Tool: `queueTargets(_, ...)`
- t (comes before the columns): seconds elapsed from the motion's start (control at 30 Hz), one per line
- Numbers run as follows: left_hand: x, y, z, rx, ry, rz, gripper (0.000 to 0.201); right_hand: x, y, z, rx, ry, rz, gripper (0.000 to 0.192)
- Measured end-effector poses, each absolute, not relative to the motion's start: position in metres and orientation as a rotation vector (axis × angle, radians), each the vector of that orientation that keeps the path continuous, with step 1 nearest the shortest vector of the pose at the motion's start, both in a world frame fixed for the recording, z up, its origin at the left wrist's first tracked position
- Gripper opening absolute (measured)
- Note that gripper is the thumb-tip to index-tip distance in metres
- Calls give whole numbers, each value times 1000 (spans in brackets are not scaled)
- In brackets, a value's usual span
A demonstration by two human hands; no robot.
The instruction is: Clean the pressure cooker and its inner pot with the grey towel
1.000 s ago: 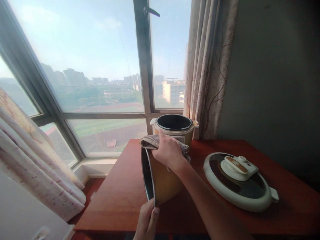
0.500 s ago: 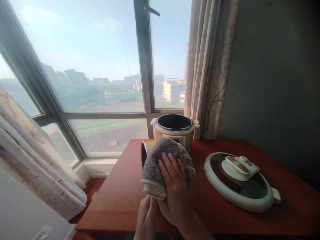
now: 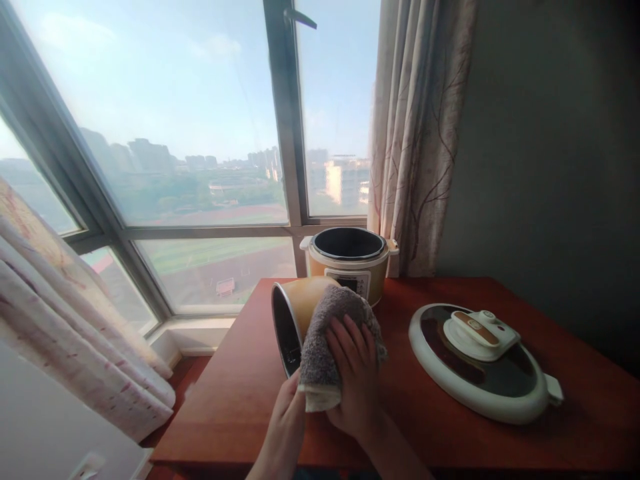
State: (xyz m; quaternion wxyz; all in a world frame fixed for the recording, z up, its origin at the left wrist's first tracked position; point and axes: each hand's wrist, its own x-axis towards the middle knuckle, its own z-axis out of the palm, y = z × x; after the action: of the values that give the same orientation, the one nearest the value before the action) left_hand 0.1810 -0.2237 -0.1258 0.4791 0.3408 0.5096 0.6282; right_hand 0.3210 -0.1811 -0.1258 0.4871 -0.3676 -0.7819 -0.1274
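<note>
Head view — right hand (image 3: 356,373) fingers flat on towel (image 3: 320,347), lower now — pot (image 3: 295,317) uncovered

Both hands, left hand (image 3: 287,417) and right hand (image 3: 353,377), are bare, with bare forearms and no sleeves or rings showing

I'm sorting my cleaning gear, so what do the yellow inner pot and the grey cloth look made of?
Yellow inner pot: probably coated metal, judging by its thin rim and smooth matte wall.
Grey cloth: terry towelling, with a fuzzy looped surface, pressed on by the right hand.
</note>
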Motion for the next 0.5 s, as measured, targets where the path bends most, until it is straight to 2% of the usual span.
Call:
queueTargets(0.17, 184, -224, -115, 1131, 1204, 1353, 64, 324, -156, -69, -908, -2020, -125, 68)
queueTargets(0.33, 184, -229, -118, 1109, 1378, 1342, 75, 314, -135, -29, -1013, -2062, 49, 52)
queueTargets(0.5, 188, -232, -131, 1269, 1299, 1445, 63, 309, -126, -21, -1070, -2044, 98, 48)
